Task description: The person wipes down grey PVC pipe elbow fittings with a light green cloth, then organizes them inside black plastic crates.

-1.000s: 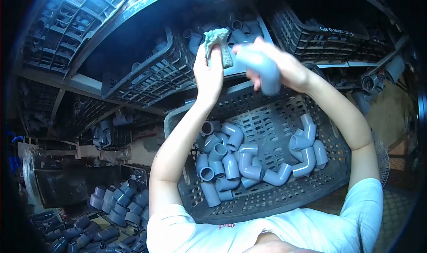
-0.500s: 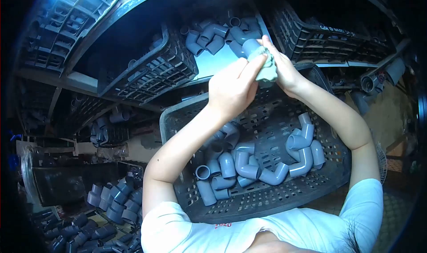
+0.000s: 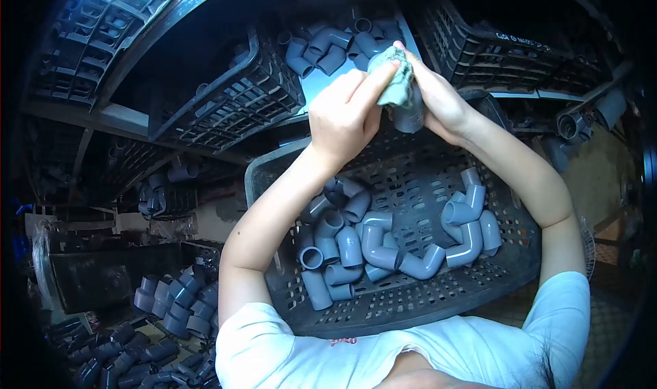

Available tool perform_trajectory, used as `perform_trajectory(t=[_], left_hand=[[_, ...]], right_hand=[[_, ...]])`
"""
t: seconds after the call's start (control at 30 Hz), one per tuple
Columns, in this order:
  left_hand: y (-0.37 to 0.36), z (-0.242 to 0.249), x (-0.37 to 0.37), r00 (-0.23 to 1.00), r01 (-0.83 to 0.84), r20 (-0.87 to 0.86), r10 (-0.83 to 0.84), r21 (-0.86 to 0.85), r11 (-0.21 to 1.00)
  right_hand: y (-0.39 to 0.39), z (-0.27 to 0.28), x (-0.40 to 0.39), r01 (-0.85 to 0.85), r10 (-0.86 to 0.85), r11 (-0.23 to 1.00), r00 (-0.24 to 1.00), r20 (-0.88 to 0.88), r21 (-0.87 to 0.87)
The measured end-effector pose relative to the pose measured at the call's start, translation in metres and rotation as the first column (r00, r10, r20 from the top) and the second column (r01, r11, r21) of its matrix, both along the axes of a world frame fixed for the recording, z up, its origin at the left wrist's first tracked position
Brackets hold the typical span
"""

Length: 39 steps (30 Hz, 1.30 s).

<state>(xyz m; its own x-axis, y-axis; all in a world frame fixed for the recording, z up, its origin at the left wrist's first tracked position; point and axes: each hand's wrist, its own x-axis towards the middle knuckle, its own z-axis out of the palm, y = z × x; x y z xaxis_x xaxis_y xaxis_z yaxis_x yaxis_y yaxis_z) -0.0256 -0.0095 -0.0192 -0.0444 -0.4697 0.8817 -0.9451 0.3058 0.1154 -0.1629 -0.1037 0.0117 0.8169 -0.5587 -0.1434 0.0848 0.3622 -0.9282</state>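
My left hand [image 3: 345, 112] is closed on a crumpled pale green cloth [image 3: 393, 81]. It presses the cloth against a grey plastic pipe fitting [image 3: 409, 119], whose lower end shows below the cloth. My right hand [image 3: 443, 105] grips the fitting from the right side, with its fingers partly hidden behind it. Both hands are above the far edge of a black perforated plastic crate [image 3: 424, 173]. Inside the crate lie several grey pipe elbows [image 3: 380, 249], grouped at the left and middle, with another cluster [image 3: 471, 218] at the right.
More grey elbows [image 3: 321, 50] lie on a light shelf surface ahead. Black crates stand at its left [image 3: 233, 105] and right [image 3: 493, 60]. Many grey fittings [image 3: 178, 303] are heaped at the lower left. A grid-sided crate [image 3: 113, 30] sits at the upper left.
The cloth has moved up along the fitting, toward its far end, and the fitting's near end now shows below it. My left hand has shifted slightly left and up.
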Motion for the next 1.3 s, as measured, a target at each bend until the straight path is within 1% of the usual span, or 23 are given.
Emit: perform_trajectory(t=[0.03,0.1,0.13,0.17,0.23,0.27,0.37,0.43,0.5,0.57,0.63,0.67,0.77,0.83,0.87,0.9,1.03,1.07,1.1,1.17,1.2,1.23,1.3], left_hand=[[0.000,0.000,-0.001,1.000,0.004,0.010,-0.004,-0.007,1.000],[0.004,-0.007,-0.007,0.979,0.080,0.185,-0.086,0.042,0.996],[0.007,-0.008,-0.011,0.941,0.074,0.327,-0.085,0.047,0.996],[0.006,-0.008,-0.010,0.943,0.070,0.323,-0.081,0.045,0.997],[-0.002,-0.008,-0.005,0.915,0.071,0.397,-0.065,0.000,0.997],[-0.006,-0.008,-0.003,0.916,0.071,0.396,-0.065,-0.001,0.997],[-0.013,-0.008,0.005,0.994,-0.007,0.104,0.014,-0.068,0.998],[-0.008,-0.008,0.002,0.998,-0.037,0.041,0.038,-0.039,0.999],[-0.005,-0.015,-0.004,0.984,0.085,0.155,-0.086,0.008,0.996],[-0.001,-0.018,-0.012,0.905,0.067,0.418,-0.081,0.048,0.997],[-0.001,-0.015,-0.008,0.908,0.053,0.416,-0.059,0.025,0.998],[-0.002,-0.013,-0.006,0.909,0.053,0.414,-0.059,0.025,0.998],[-0.001,-0.004,-0.001,0.920,0.029,0.391,-0.012,-0.036,0.999],[0.000,0.001,0.003,0.969,-0.048,0.239,0.057,-0.041,0.998],[-0.006,0.003,0.009,0.982,-0.032,0.182,0.050,-0.102,0.994],[-0.007,0.003,0.014,0.979,-0.076,0.184,0.092,-0.093,0.993],[-0.002,-0.006,-0.006,0.993,0.038,0.114,-0.034,-0.027,0.999],[0.000,-0.005,-0.008,0.985,0.068,0.159,-0.068,0.008,0.998],[0.000,-0.003,-0.007,0.986,0.060,0.154,-0.060,0.005,0.998],[-0.003,0.003,0.000,0.965,0.046,0.258,-0.039,-0.019,0.999],[-0.006,0.006,0.006,0.982,0.028,0.189,-0.014,-0.074,0.997],[-0.008,0.007,0.013,0.991,0.010,0.137,0.005,-0.107,0.994],[-0.009,0.003,0.020,0.997,0.002,0.071,0.003,-0.080,0.997]], right_hand=[[-0.003,0.002,0.002,-0.009,0.009,1.000,1.000,-0.013,0.004],[-0.019,-0.007,0.002,-0.023,0.027,0.994,0.999,-0.040,0.105],[-0.029,-0.009,0.005,-0.080,0.079,0.995,0.997,0.014,0.062],[-0.033,-0.010,0.003,-0.067,0.067,0.997,0.997,-0.027,-0.023],[-0.038,-0.011,0.004,-0.141,0.143,0.989,0.988,-0.052,0.044],[-0.036,-0.013,0.004,-0.141,0.143,0.989,0.988,-0.053,0.043],[-0.029,-0.019,0.011,-0.079,0.080,0.993,0.997,-0.009,0.087],[-0.026,-0.010,0.014,-0.021,0.021,0.996,1.000,0.000,0.084],[-0.039,-0.010,0.012,-0.018,0.023,0.988,0.999,-0.034,0.154],[-0.042,-0.010,0.013,0.031,-0.024,0.995,0.997,-0.072,0.092],[-0.033,-0.005,0.012,0.019,-0.015,0.998,0.997,-0.077,0.055],[-0.027,0.000,0.012,0.077,-0.076,0.997,0.996,-0.052,0.020],[-0.037,-0.007,0.011,0.108,-0.106,0.993,0.993,-0.044,0.039],[-0.027,-0.007,0.011,0.104,-0.103,0.995,0.994,0.022,-0.010],[-0.023,-0.007,0.011,0.055,-0.057,0.998,0.997,0.052,0.032],[-0.017,-0.004,0.011,0.072,-0.072,0.994,0.997,-0.003,0.078],[-0.022,0.002,0.005,0.039,-0.039,0.990,0.999,-0.001,0.138],[-0.030,-0.003,0.003,0.033,-0.034,0.996,0.999,0.012,0.087],[-0.032,0.001,0.001,0.016,-0.013,0.998,0.998,-0.057,0.066],[-0.021,0.002,0.001,-0.040,0.041,0.999,0.998,-0.037,0.025],[-0.013,0.003,0.004,-0.024,0.025,0.996,1.000,-0.014,0.087],[-0.004,0.002,0.008,0.071,-0.077,0.988,0.996,0.040,0.141],[-0.011,-0.003,0.011,0.115,-0.118,0.989,0.993,0.028,0.089]])
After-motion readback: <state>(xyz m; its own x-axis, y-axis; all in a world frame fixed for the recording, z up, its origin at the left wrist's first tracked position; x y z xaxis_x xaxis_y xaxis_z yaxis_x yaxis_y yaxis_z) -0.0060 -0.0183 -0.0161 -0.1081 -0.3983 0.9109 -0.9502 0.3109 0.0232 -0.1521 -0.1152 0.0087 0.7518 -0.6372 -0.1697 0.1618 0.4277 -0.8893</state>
